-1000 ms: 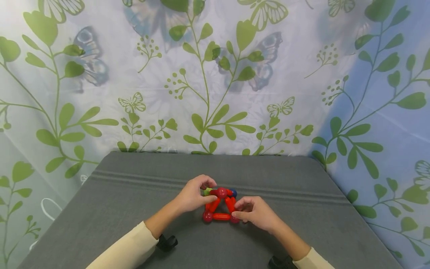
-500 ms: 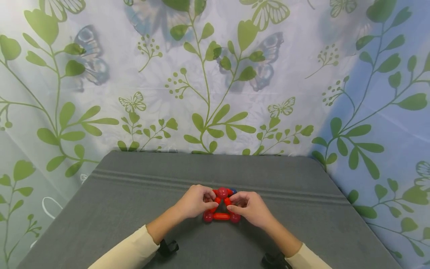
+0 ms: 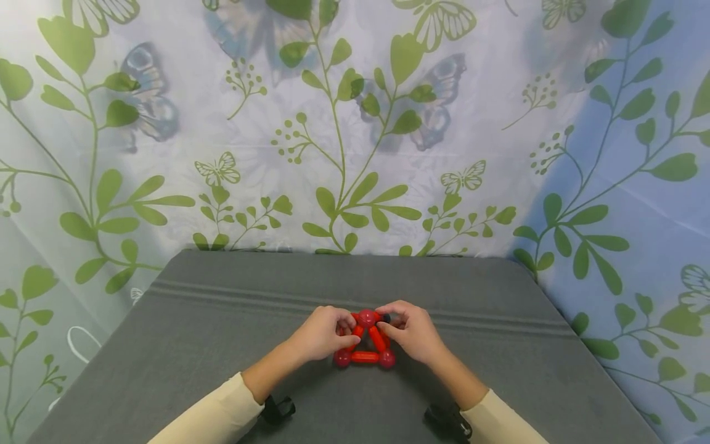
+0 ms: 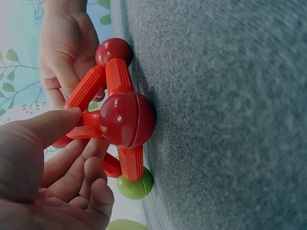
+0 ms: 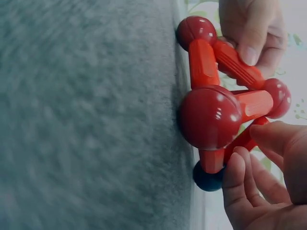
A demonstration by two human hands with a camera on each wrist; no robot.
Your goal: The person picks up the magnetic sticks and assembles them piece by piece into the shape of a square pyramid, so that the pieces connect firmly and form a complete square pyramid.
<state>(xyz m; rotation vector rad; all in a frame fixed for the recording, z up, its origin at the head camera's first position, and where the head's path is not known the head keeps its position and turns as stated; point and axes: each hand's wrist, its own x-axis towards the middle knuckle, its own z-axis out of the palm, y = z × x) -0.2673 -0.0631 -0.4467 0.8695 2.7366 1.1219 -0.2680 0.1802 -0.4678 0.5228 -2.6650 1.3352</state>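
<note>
A small frame of red magnetic rods and balls stands on the grey table. Its top red ball (image 3: 367, 318) sits above a front triangle, whose lower corners are a left red ball (image 3: 342, 357) and a right red ball (image 3: 386, 358). My left hand (image 3: 322, 333) pinches the left slanting red rod (image 5: 240, 64) between thumb and fingers. My right hand (image 3: 413, 330) grips a rear red rod (image 5: 244, 140), which slopes from the top toward a dark blue ball (image 5: 208, 176) at the back. A green ball (image 4: 134, 187) forms the rear left corner, hidden by my left hand in the head view.
The grey cloth-covered table (image 3: 249, 277) has raised ridges running across its far part. Behind it hangs a leaf and butterfly curtain (image 3: 355, 123). A white cord (image 3: 77, 342) hangs at the left edge. Black straps (image 3: 277, 409) sit at both wrists.
My left hand has come down onto the left rod, covering the green ball. My right hand has moved from the lower right corner up to the rear right of the frame.
</note>
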